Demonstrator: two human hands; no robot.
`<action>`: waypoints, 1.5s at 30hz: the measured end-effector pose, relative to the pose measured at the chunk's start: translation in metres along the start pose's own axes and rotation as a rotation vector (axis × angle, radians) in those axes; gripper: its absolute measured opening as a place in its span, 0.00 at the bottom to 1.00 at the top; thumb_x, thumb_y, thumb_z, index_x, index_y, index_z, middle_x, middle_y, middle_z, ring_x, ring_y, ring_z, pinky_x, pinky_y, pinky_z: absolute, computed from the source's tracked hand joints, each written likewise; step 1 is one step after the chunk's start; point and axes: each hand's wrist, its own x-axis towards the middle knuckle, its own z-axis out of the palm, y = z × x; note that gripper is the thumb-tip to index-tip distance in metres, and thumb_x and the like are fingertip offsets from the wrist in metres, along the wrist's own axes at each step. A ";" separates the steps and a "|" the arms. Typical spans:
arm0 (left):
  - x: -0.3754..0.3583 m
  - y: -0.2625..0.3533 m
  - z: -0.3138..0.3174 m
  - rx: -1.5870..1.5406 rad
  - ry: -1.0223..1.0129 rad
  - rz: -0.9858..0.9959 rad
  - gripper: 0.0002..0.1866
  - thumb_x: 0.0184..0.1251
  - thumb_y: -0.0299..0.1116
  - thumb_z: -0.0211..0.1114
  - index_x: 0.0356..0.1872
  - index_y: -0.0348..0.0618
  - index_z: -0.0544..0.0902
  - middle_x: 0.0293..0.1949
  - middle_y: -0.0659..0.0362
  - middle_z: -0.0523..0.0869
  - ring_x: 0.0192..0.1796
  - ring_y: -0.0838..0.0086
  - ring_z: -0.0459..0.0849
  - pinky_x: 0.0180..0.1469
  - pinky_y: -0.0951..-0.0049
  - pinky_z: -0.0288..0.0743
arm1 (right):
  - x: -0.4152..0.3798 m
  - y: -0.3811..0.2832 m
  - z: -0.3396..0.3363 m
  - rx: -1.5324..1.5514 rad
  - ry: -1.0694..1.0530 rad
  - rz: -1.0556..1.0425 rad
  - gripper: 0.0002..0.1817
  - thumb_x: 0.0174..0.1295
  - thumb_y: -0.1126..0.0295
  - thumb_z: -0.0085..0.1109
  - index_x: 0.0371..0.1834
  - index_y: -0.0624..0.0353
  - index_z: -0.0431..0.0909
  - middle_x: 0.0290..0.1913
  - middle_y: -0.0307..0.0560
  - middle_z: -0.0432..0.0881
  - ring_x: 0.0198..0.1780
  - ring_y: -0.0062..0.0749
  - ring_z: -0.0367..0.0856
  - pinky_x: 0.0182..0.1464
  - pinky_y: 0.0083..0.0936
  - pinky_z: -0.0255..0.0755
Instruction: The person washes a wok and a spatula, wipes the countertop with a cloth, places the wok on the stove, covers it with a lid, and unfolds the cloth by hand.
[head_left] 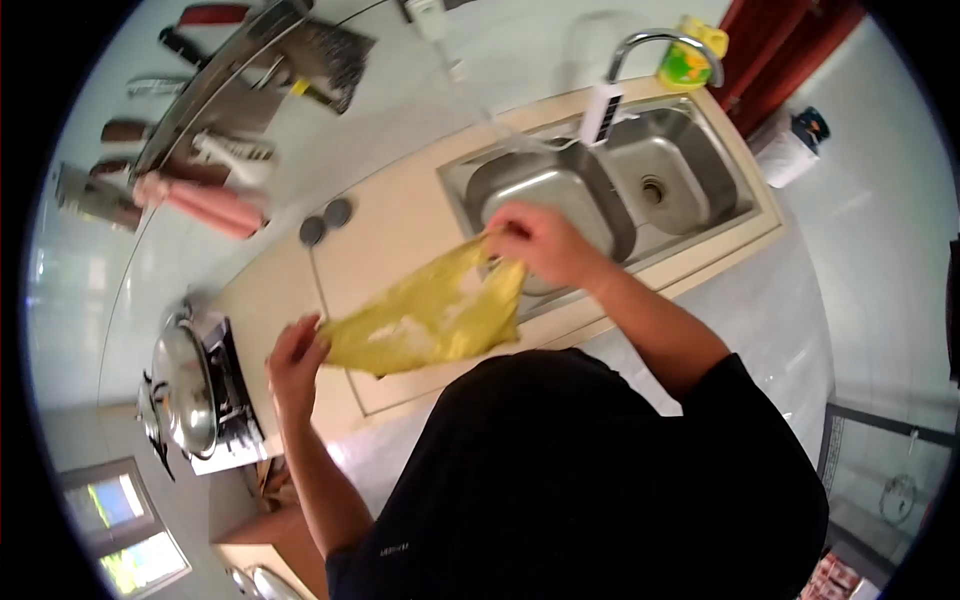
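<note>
A thin yellow cloth [430, 318] with pale patches is stretched between my two hands, above the counter and the near edge of the left sink basin. My left hand [297, 358] pinches its left end between thumb and fingers. At the upper right corner, my right hand [543, 243] is closed on the cloth, in front of the left basin [535, 185]. The fingertips of the right hand are partly hidden by the hand itself.
Behind the double sink stand a chrome faucet [640, 42] and a yellow bottle [692, 55]. Knives and a pink cloth [205, 205] hang from a wall rack. A lidded pot [185, 390] sits on the stove at left. Two dark round objects [325, 222] lie against the wall.
</note>
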 end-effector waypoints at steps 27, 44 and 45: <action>0.180 0.243 0.253 -0.391 -0.284 0.315 0.19 0.67 0.26 0.68 0.59 0.38 0.83 0.45 0.64 0.83 0.45 0.80 0.79 0.52 0.80 0.73 | -0.019 -0.101 -0.311 -0.309 0.859 -0.321 0.12 0.61 0.66 0.70 0.41 0.64 0.86 0.31 0.36 0.83 0.33 0.17 0.77 0.38 0.20 0.74; 0.089 0.016 0.356 0.218 -0.331 0.558 0.13 0.62 0.25 0.67 0.48 0.41 0.85 0.44 0.51 0.86 0.35 0.63 0.84 0.40 0.68 0.79 | -0.234 0.211 -0.297 0.021 1.223 0.506 0.12 0.67 0.66 0.60 0.37 0.66 0.82 0.28 0.42 0.84 0.26 0.18 0.79 0.28 0.24 0.74; 0.063 0.004 0.337 0.260 -0.402 0.448 0.13 0.62 0.25 0.67 0.48 0.42 0.85 0.45 0.51 0.86 0.36 0.62 0.84 0.39 0.68 0.79 | -0.258 0.204 -0.276 -0.077 1.206 0.583 0.11 0.66 0.66 0.60 0.37 0.65 0.82 0.28 0.45 0.84 0.26 0.25 0.81 0.29 0.27 0.75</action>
